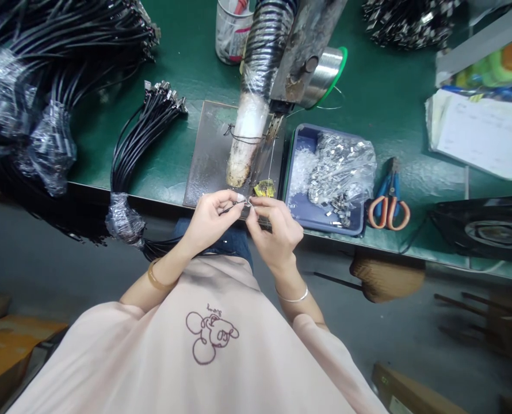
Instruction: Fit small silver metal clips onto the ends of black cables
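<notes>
My left hand pinches the end of a thin black cable at the near edge of the green bench. My right hand meets it fingertip to fingertip and holds a small metal connector shell at the cable's tip. Both hands sit just in front of a dark metal plate under a taped, hose-fed machine head. A small yellow piece lies on the plate right behind my fingers.
A blue tray of small metal shells in clear bags stands right of the plate. Orange-handled scissors lie further right. A bundle of black cables lies left, larger bundles at far left. A solder spool and a cup stand behind.
</notes>
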Action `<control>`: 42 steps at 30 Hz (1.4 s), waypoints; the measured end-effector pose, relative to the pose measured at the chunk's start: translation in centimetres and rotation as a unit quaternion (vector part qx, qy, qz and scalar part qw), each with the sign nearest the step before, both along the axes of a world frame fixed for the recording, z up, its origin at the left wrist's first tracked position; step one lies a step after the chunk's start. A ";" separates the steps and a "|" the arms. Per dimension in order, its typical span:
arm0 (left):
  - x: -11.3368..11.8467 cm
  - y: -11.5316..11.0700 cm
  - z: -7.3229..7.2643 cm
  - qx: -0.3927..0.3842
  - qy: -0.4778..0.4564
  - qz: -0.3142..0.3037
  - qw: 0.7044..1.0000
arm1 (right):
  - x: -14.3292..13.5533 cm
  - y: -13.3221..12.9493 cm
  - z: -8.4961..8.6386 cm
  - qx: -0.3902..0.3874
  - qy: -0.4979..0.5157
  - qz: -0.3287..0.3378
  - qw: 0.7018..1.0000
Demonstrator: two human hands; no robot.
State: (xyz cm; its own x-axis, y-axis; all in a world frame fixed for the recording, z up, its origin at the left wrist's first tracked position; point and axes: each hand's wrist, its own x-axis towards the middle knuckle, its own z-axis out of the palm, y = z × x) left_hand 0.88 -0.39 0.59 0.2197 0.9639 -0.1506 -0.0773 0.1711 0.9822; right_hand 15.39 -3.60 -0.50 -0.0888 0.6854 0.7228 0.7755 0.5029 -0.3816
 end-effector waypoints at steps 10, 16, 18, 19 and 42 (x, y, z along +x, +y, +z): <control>-0.7 -1.1 -0.5 0.026 -0.001 -0.031 0.999 | 1.2 -0.7 1.2 -0.082 0.047 0.052 0.994; -0.7 -1.5 -0.2 0.022 0.010 -0.041 0.999 | 1.4 -0.8 1.6 -0.081 -0.036 0.089 0.992; -0.5 -1.6 -0.3 0.008 -0.003 -0.028 1.000 | 1.3 -0.9 1.5 -0.057 -0.034 0.065 0.996; -0.4 -1.6 -0.3 0.000 -0.010 -0.020 1.000 | 1.2 -0.9 1.4 -0.043 -0.020 0.043 0.998; 0.5 -0.2 -0.9 0.058 0.014 -0.004 0.998 | -0.2 -0.3 0.0 -0.037 0.046 -0.017 0.998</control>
State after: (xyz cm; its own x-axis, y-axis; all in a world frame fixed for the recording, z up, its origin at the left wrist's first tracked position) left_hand 1.34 -0.61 -0.26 0.2254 0.9733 -0.0445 -0.0486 0.0569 0.9972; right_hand 15.23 -3.87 -0.49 -0.0002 0.7385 0.6743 0.7510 0.4453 -0.4875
